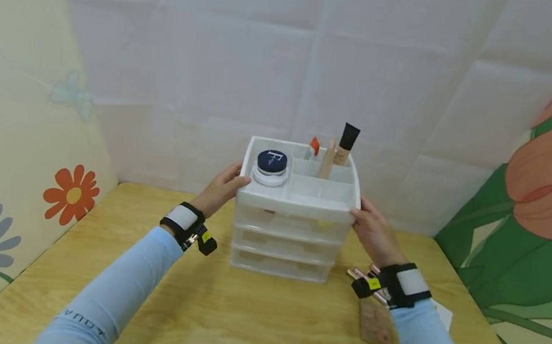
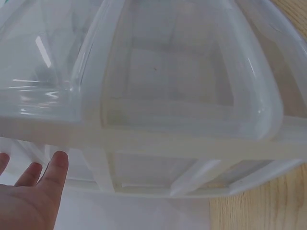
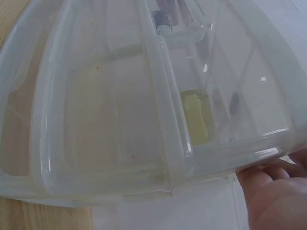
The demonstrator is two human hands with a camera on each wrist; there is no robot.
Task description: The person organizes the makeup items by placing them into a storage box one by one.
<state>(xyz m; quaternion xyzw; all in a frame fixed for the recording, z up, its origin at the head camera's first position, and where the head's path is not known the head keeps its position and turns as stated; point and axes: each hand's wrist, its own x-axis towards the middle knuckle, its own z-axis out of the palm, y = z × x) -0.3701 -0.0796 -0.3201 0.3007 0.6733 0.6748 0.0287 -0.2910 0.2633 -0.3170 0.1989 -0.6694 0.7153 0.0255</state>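
A white drawer organizer [image 1: 297, 208] with translucent drawers stands between both hands on the wooden table. My left hand [image 1: 220, 191] lies along its left side, the thumb at the front corner of the top rim; the left wrist view shows these fingers fairly straight against the side. At the opposite front corner, my right hand [image 1: 373, 234] grips the edge with bent fingers. The top tray holds a round jar [image 1: 271, 166] with a dark blue lid, a black-capped tube [image 1: 345, 144], a slim beige tube [image 1: 327, 160] and an orange-tipped item [image 1: 314, 146]. Through a drawer front shows something yellow [image 3: 196, 117].
Beneath my right wrist lie several slim pinkish tubes [image 1: 356, 273], a flat pinkish-brown palette [image 1: 375, 322] and a white item [image 1: 444, 315], partly covered by the forearm. White cloth [image 1: 205, 73] hangs behind the table [image 1: 218, 318], with flowered cloth at both sides.
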